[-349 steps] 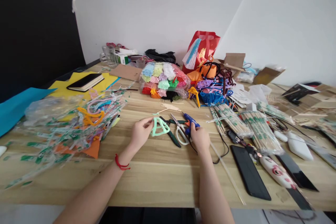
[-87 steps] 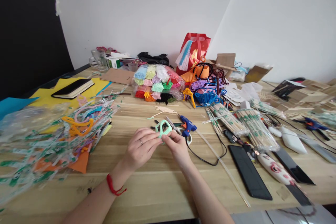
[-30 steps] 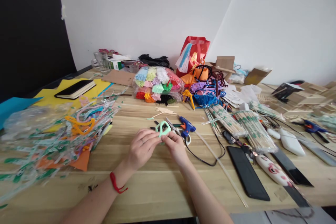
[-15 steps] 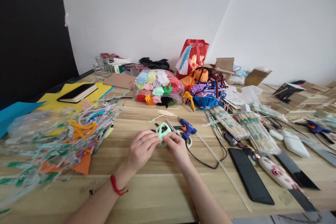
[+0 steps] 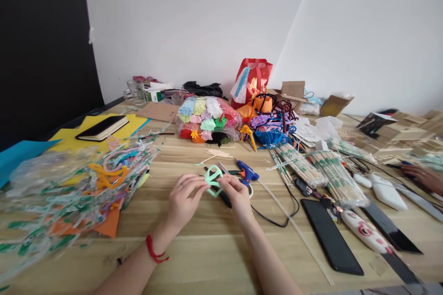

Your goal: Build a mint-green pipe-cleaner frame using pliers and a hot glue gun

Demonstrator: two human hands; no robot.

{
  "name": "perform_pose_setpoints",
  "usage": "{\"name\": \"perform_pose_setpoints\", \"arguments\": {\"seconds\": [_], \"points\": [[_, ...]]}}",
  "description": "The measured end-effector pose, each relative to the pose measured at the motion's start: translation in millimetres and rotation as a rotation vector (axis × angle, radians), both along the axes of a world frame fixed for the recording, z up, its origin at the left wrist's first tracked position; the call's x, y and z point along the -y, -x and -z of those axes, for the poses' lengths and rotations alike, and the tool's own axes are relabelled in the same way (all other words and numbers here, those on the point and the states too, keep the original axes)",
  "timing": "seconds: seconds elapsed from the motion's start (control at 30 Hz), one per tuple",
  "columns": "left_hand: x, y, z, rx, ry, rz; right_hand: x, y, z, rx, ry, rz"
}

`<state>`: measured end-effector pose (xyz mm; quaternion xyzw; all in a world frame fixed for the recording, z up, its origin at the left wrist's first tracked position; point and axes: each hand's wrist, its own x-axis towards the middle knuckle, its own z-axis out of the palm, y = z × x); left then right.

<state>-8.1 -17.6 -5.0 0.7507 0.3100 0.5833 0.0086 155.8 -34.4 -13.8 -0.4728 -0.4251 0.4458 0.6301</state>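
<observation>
Between my two hands I hold a mint-green pipe cleaner point(image 5: 213, 174) bent into several loops, raised above the wooden table. My left hand point(image 5: 187, 193) pinches its left side between thumb and fingers; a red cord bracelet circles that wrist. My right hand point(image 5: 237, 192) pinches the right side. Just behind my hands lie scissors point(image 5: 222, 168), partly hidden by the loops and fingers. A blue glue gun point(image 5: 247, 172) rests to the right of them, its black cord curving toward me.
Wrappers and plastic strips point(image 5: 86, 184) cover the left. Behind stand a bag of coloured pipe cleaners point(image 5: 209, 120) and a red bag point(image 5: 254, 78). To the right lie wooden stick packs point(image 5: 339, 177) and a black phone point(image 5: 330, 235). Another person's hand point(image 5: 424, 177) is at the far right.
The looped pipe cleaner has been turned, so its upper and lower loops now show more openly. At the far right, another person's hand has come in onto the blue glue gun there.
</observation>
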Motion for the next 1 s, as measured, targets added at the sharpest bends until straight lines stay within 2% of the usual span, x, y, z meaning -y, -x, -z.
{"name": "perform_pose_setpoints", "arguments": {"seconds": [0.23, 0.57, 1.0], "points": [[2.4, -3.0, 3.7, -0.006, 0.036, 0.056, 3.0, 3.5, -4.3, 0.058, -0.020, 0.019], [2.4, -1.9, -1.1, 0.034, 0.106, 0.027, 0.0, 0.9, 0.7, 0.077, -0.019, 0.046], [2.9, -2.3, -2.2, 0.020, 0.113, 0.026, 2.4, 4.8, 0.0, 0.156, -0.069, 0.096]]}}
